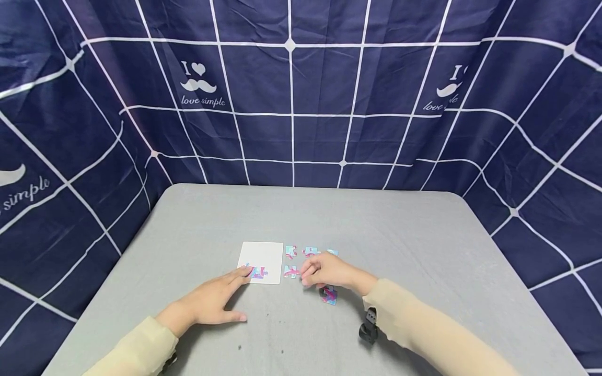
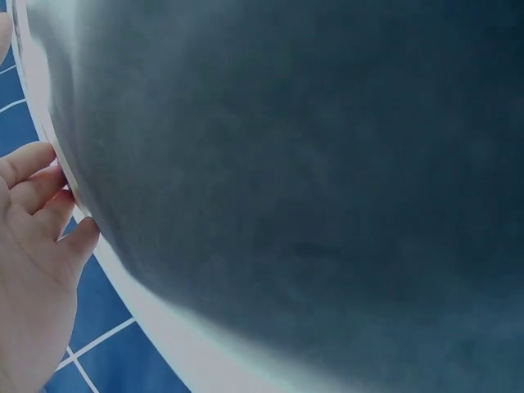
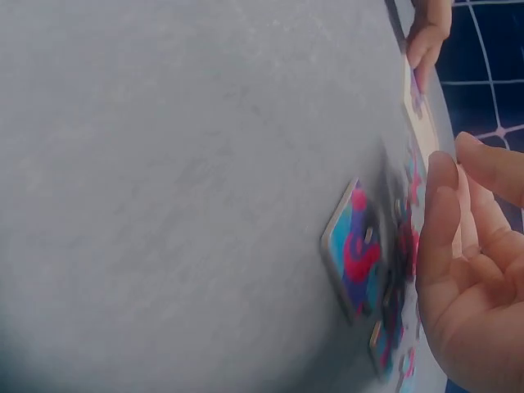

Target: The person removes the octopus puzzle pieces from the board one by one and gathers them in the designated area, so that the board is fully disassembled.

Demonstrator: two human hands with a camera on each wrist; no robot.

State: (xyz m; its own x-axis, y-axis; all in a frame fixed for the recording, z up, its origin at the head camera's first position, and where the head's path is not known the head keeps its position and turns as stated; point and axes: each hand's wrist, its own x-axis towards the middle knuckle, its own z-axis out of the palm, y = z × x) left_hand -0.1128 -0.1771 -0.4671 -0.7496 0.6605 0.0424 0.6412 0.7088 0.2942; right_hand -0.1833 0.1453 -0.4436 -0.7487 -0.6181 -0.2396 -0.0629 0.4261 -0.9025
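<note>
A white square puzzle board [image 1: 261, 254] lies on the grey table, with joined jigsaw pieces [image 1: 258, 272] at its lower left. My left hand [image 1: 211, 300] rests beside it, fingers extended and fingertips touching the board's left edge by those pieces; the thumb is spread away. To the board's right lie loose jigsaw pieces, including one near the board [image 1: 290, 271] and a nearer one [image 1: 330, 295]. Over these, my right hand [image 1: 331, 271] hovers with its fingers loosely bent. Between its thumb and index finger [image 3: 442, 205] I see no piece. The hand hides part of the group.
The grey table [image 1: 188, 224] extends around the board and pieces. A dark blue curtain [image 1: 320, 130] with white lines encloses its back and sides. Small dark specks [image 1: 239, 347] dot the cloth near the front. A black strap [image 1: 369, 326] hangs at the right wrist.
</note>
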